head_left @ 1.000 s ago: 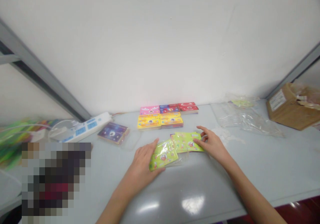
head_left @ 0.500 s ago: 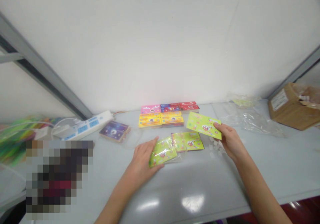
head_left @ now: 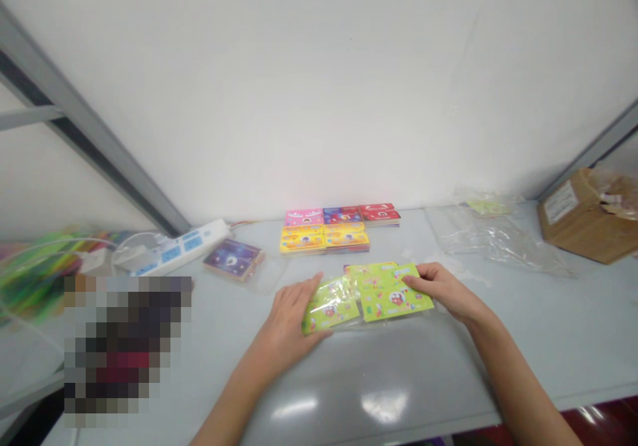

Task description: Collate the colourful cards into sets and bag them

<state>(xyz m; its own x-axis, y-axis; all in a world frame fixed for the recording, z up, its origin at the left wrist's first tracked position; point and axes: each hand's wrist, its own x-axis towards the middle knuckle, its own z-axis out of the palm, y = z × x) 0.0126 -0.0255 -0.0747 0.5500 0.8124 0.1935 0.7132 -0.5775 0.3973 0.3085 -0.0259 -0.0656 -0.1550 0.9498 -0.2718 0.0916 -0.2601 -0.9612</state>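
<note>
My left hand (head_left: 292, 316) holds a clear plastic bag with a green card (head_left: 331, 306) inside, its thumb and fingers on the bag's left edges. My right hand (head_left: 441, 288) pinches a loose green card (head_left: 393, 296) by its upper right part. That card lies at the bag's right end and covers most of another green card stack (head_left: 366, 268) on the table. Behind them stand two stacks of yellow cards (head_left: 302, 238), with pink cards (head_left: 304, 217), blue cards (head_left: 341, 215) and red cards (head_left: 379, 213) in a row behind.
A wrapped pack of dark blue cards (head_left: 232, 259) lies left, beside a white power strip (head_left: 187, 246). Colourful strips (head_left: 44, 280) are at the far left. Clear plastic bags (head_left: 503, 240) and a cardboard box (head_left: 588, 217) are on the right. A blurred-out patch covers the lower left.
My right hand has moved down and left with its green card, from above the table to the bag's right end, over the green stack. My left hand keeps its hold.
</note>
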